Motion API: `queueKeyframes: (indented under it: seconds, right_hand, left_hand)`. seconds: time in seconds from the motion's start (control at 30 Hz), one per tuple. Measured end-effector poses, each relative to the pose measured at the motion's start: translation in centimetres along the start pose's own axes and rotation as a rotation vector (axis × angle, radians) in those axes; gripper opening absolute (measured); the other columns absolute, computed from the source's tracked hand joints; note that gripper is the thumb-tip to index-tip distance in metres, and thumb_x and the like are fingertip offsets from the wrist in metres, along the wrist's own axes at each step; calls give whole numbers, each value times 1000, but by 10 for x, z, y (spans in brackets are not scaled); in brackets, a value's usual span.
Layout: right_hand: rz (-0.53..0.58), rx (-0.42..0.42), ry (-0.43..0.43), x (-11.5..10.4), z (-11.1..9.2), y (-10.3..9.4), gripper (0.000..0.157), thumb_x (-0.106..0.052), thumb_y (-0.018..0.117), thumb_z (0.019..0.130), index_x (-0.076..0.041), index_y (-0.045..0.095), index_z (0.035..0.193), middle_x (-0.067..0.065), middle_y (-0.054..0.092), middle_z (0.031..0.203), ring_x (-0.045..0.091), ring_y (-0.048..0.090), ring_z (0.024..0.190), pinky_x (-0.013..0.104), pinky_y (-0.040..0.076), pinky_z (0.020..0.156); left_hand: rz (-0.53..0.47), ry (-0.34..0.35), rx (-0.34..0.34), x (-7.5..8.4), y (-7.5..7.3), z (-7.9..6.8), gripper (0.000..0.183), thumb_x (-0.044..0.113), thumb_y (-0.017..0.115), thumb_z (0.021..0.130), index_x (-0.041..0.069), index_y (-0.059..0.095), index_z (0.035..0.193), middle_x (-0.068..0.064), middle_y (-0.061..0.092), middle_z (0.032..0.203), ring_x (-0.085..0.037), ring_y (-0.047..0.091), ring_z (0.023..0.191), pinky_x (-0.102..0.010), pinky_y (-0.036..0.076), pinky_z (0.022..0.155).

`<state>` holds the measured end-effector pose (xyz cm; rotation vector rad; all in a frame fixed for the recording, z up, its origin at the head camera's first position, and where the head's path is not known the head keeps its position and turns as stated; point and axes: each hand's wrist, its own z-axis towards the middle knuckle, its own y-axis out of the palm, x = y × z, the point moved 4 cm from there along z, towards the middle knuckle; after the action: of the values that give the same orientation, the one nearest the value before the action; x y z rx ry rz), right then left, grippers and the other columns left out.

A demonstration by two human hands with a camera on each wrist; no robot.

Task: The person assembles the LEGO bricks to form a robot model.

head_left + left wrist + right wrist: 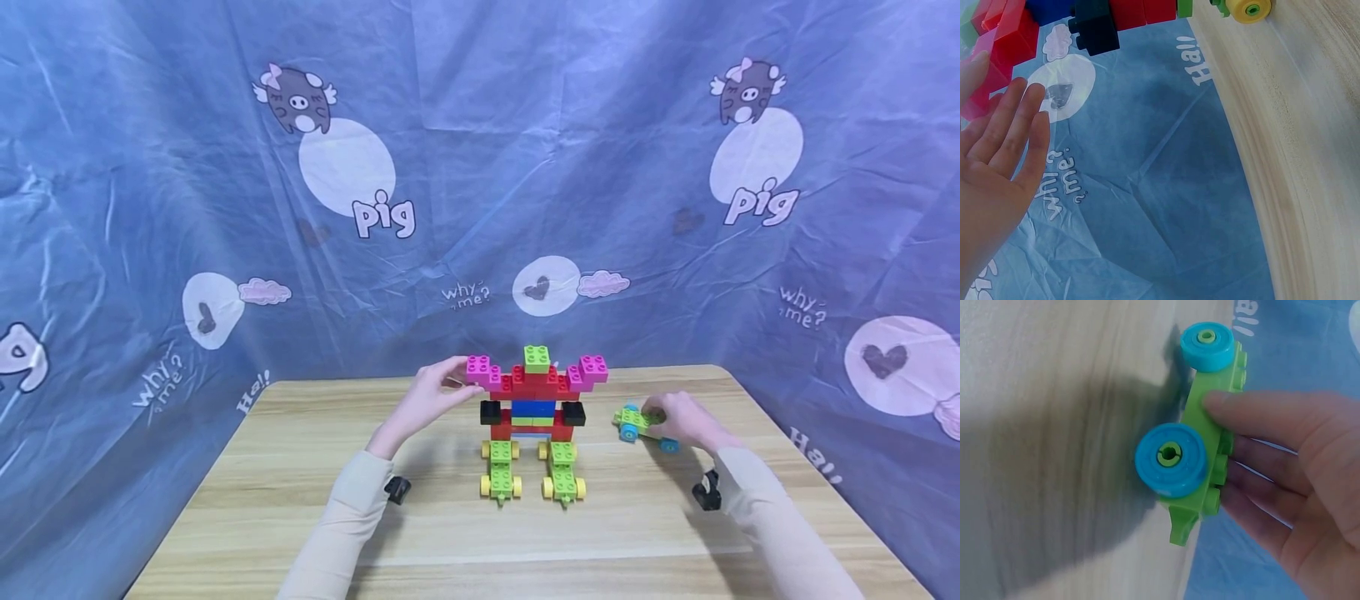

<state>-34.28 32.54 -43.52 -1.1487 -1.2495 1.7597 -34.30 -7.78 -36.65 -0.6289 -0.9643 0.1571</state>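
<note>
A robot-shaped figure of toy bricks (534,385) stands at mid-table, with pink stepped arms, a lime head, a red and blue body, and black bricks at its sides. Its feet are lime wheeled bases (500,471) with yellow wheels. My left hand (433,396) pinches the figure's left-hand pink arm (999,65) between thumb and forefinger, its other fingers extended. To the right of the figure, my right hand (686,421) grips a lime toy car base (1204,419) with blue wheels (1171,459), thumb on its side and fingers along the studs.
Wood-grain table (300,517) spreads under everything. A blue printed cloth (450,167) hangs behind and at both sides, close to the table's far edge. Black straps with small devices (707,492) sit at the wrists.
</note>
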Motion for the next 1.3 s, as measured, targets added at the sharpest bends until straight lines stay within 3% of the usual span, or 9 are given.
queueKeyframes:
  seconds: [0.1, 0.3, 0.53, 0.93, 1.3]
  right_hand:
    - [0, 14, -32, -2, -2, -5, 23, -14, 78, 70, -5, 70, 89, 2, 70, 81, 13, 62, 73, 32, 54, 67]
    - [-7, 52, -92, -7, -4, -17, 22, -13, 77, 70, -4, 70, 88, 3, 71, 78, 11, 63, 68, 25, 53, 62]
    - [-59, 86, -123, -18, -8, -36, 24, -16, 79, 70, -4, 72, 89, 4, 72, 78, 11, 65, 68, 27, 55, 63]
    - [-76, 154, -135, -42, -15, -94, 26, -20, 79, 72, -5, 73, 92, 1, 73, 78, 2, 62, 65, 23, 53, 60]
    - [-203, 308, -204, -64, -20, -151, 25, -19, 81, 69, -8, 74, 90, -5, 70, 71, -4, 50, 58, 22, 46, 53]
  left_hand:
    - [-2, 1, 2, 2, 0, 0, 42, 24, 71, 83, 9, 59, 121, -10, 70, 105, -24, 67, 93, -41, 55, 87]
    - [13, 9, -9, -1, -1, -1, 42, 29, 71, 83, 13, 60, 120, -5, 70, 104, -16, 67, 91, -27, 56, 83]
    - [13, 5, -4, -1, 0, -3, 41, 25, 71, 82, 13, 60, 120, -3, 70, 103, -14, 67, 89, -23, 56, 81]
    - [-26, 26, -5, -3, 1, 0, 41, 27, 72, 82, 12, 61, 119, -6, 70, 104, -20, 67, 91, -32, 57, 83]
    - [7, 28, 20, -2, 0, 0, 38, 19, 72, 82, 13, 62, 118, -2, 71, 103, -14, 67, 90, -23, 56, 81]
